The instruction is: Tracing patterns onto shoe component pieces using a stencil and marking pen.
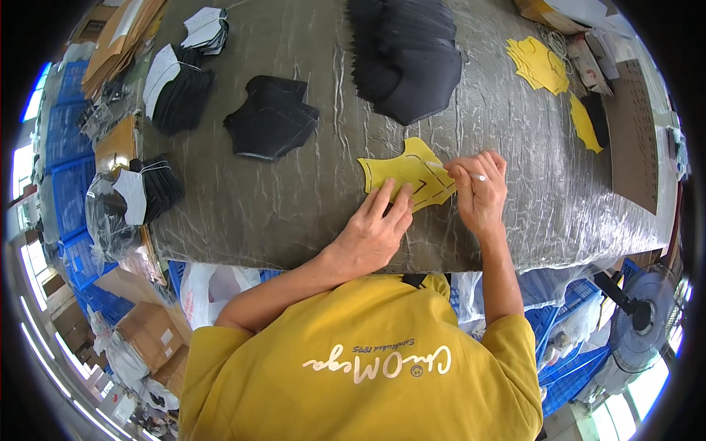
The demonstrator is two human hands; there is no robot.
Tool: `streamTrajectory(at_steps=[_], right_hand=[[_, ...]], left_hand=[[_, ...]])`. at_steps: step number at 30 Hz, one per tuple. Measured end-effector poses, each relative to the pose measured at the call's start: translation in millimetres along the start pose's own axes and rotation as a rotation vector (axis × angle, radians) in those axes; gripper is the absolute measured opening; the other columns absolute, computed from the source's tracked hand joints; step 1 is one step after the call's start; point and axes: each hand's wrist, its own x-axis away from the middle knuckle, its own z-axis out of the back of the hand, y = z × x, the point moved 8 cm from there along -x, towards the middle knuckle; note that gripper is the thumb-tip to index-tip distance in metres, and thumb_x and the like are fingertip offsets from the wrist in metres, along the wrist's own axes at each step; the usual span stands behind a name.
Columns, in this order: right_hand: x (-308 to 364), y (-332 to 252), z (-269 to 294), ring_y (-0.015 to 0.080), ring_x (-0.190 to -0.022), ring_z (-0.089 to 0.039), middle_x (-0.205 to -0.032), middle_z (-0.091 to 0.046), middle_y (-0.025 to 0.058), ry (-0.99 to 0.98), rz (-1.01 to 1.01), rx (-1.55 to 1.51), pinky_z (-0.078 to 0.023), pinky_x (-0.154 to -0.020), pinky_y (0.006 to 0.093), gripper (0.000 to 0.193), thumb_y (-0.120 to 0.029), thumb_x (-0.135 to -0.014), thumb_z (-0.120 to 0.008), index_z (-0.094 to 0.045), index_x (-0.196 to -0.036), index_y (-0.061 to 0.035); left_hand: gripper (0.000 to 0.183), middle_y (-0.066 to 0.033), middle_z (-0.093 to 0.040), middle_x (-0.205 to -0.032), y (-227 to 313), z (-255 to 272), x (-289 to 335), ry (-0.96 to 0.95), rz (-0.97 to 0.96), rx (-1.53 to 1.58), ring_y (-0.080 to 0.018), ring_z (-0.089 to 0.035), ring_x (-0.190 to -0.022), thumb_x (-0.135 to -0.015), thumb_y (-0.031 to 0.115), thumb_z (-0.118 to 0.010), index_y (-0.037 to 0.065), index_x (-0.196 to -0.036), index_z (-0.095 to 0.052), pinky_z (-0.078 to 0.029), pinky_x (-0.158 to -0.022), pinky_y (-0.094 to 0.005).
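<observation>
A yellow, curved-edged pattern template (388,170) with dark slots or lines lies flat near the table's front edge. My left hand (369,241) presses on its near left part, fingers spread and laid flat. In my right hand (485,198), a slim white pen (478,176) is pinched, its writing end over the right part of the template. Whether a dark piece lies beneath the template I cannot tell. Just beyond it sits a tall, fanned stack of black cut pieces (412,66). A few black pieces (271,117) overlap to the left.
Bundles of black pieces topped with white ones (176,88) line the table's left side. More yellow templates (540,65) lie at the far right, near a written-on cardboard sheet (634,140). Plastic film covers the table (309,206). Blue crates (73,176) and a fan (643,316) flank it.
</observation>
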Motion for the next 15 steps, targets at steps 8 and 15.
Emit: streamTrajectory(at_steps=[8,15], right_hand=[[30,-3,22,0.0218,-0.074,-0.059,-0.085,-0.068,-0.0014,0.039,-0.043,0.054,-0.041,-0.089,0.0398,0.005,-0.006,-0.096,-0.067,-0.065,-0.095,-0.0109],[41,-6,31,0.0227,-0.073,-0.058,-0.082,-0.065,-0.0007,0.065,-0.043,0.078,-0.041,-0.090,0.0406,0.006,-0.006,-0.098,-0.066,-0.065,-0.094,-0.0108]], left_hand=[[0.050,-0.0213,-0.053,-0.148,-1,1,-1,-0.002,0.013,-0.003,-0.0433,-0.049,-0.135,-0.082,0.010,-0.069,-0.008,-0.128,-0.064,-0.053,-0.107,-0.0438],[0.049,-0.0208,-0.054,-0.147,-3,2,-1,0.005,0.036,0.025,-0.0420,-0.050,-0.135,-0.084,0.009,-0.069,-0.008,-0.130,-0.063,-0.054,-0.105,-0.0435]])
